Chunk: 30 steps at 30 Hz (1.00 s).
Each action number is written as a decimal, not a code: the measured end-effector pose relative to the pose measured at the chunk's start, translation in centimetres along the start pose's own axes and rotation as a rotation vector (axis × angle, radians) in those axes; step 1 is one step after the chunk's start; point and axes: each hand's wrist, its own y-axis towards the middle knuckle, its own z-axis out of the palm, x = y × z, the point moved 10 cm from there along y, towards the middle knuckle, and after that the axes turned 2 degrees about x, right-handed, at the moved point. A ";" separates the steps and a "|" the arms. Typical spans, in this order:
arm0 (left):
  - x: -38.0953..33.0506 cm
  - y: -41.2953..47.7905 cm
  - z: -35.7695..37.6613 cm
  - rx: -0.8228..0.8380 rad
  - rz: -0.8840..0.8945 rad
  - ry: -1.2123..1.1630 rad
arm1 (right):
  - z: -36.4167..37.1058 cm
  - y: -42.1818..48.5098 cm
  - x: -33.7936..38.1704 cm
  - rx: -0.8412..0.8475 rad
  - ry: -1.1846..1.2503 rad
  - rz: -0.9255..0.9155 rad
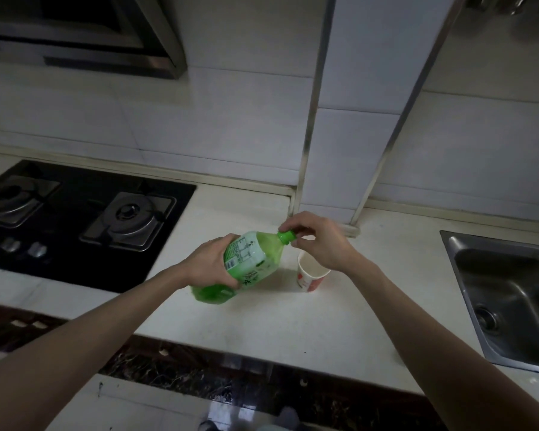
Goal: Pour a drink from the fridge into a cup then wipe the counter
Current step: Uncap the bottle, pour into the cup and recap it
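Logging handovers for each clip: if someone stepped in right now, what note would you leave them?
Left hand grips the green bottle, tilted, neck toward the cup.
Right hand pinches the cap, which is on the bottle.
The cup stands upright on the counter, right of the bottle; no drink visible in it.
Done: bottle brought to the counter.
Left: uncap, pour, wipe the counter. No cloth in view.
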 end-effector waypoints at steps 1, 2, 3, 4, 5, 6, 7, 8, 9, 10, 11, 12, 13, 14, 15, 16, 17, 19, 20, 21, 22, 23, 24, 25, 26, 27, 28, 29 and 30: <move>0.4 -0.2 -0.2 0.013 -0.014 -0.039 | 0.2 0.3 0.5 0.004 -0.006 -0.017; 0.8 -0.5 -0.4 0.032 -0.031 -0.085 | 0.4 0.5 1.0 0.005 -0.014 -0.035; 1.2 -0.8 -0.5 0.060 -0.046 -0.138 | 0.6 0.8 1.6 0.006 -0.023 -0.055; 1.6 -1.1 -0.5 0.097 -0.055 -0.200 | 0.8 1.0 2.2 0.006 -0.033 -0.077; 1.8 -1.4 -0.5 0.143 -0.056 -0.264 | 1.0 1.2 2.9 0.007 -0.041 -0.097; 1.9 -1.7 -0.5 0.191 -0.052 -0.322 | 1.1 1.5 3.6 0.012 -0.045 -0.112; 2.0 -2.0 -0.6 0.237 -0.048 -0.368 | 1.2 1.8 4.3 0.026 -0.043 -0.125; 2.0 -2.4 -0.7 0.279 -0.044 -0.401 | 1.2 2.2 5.0 0.049 -0.040 -0.136; 2.0 -2.7 -0.8 0.315 -0.040 -0.428 | 1.3 2.6 5.6 0.079 -0.043 -0.140; 2.2 -3.0 -0.9 0.347 -0.037 -0.452 | 1.4 3.0 6.2 0.112 -0.055 -0.137; 2.3 -3.3 -0.9 0.374 -0.036 -0.476 | 1.5 3.3 6.8 0.144 -0.068 -0.128; 2.4 -3.5 -1.0 0.397 -0.034 -0.499 | 1.6 3.7 7.2 0.171 -0.083 -0.122; 2.5 -3.7 -1.0 0.414 -0.031 -0.517 | 1.7 4.0 7.7 0.189 -0.111 -0.119; 2.6 -3.9 -1.1 0.427 -0.026 -0.532 | 1.7 4.4 8.0 0.197 -0.153 -0.114; 2.7 -4.0 -1.3 0.433 -0.019 -0.544 | 1.8 4.7 8.2 0.203 -0.189 -0.098; 2.7 -4.1 -1.5 0.436 -0.011 -0.551 | 1.9 4.9 8.2 0.206 -0.204 -0.065; 2.7 -4.1 -1.7 0.434 -0.002 -0.555 | 2.0 5.2 8.0 0.204 -0.200 -0.024; 2.5 -4.2 -2.1 0.426 0.018 -0.557 | 2.0 5.5 7.8 0.148 -0.245 0.035; 2.5 -4.1 -2.3 0.420 0.026 -0.553 | 1.9 5.7 7.8 0.101 -0.313 0.041; 2.4 -4.1 -2.4 0.413 0.030 -0.544 | 1.8 5.8 7.9 0.057 -0.395 0.042; 2.3 -4.0 -2.5 0.407 0.031 -0.532 | 1.7 5.9 7.9 0.023 -0.478 0.048; 2.3 -4.0 -2.6 0.398 0.031 -0.516 | 1.8 5.9 7.7 0.004 -0.541 0.068; 2.3 -3.9 -2.7 0.387 0.029 -0.499 | 1.8 5.8 7.4 -0.007 -0.571 0.095; 2.3 -3.8 -2.8 0.375 0.027 -0.484 | 1.9 5.7 7.2 -0.018 -0.576 0.123; 2.4 -3.7 -2.9 0.365 0.026 -0.475 | 1.8 5.5 6.8 -0.030 -0.569 0.150; 2.4 -3.6 -3.0 0.356 0.025 -0.471 | 1.8 5.4 6.5 -0.039 -0.555 0.179; 2.4 -3.5 -3.1 0.347 0.024 -0.474 | 1.8 5.2 6.1 -0.039 -0.531 0.205; 2.5 -3.5 -3.2 0.337 0.022 -0.483 | 1.9 5.0 5.7 -0.026 -0.491 0.223; 2.6 -3.4 -3.4 0.325 0.017 -0.495 | 2.0 4.9 5.4 -0.006 -0.431 0.232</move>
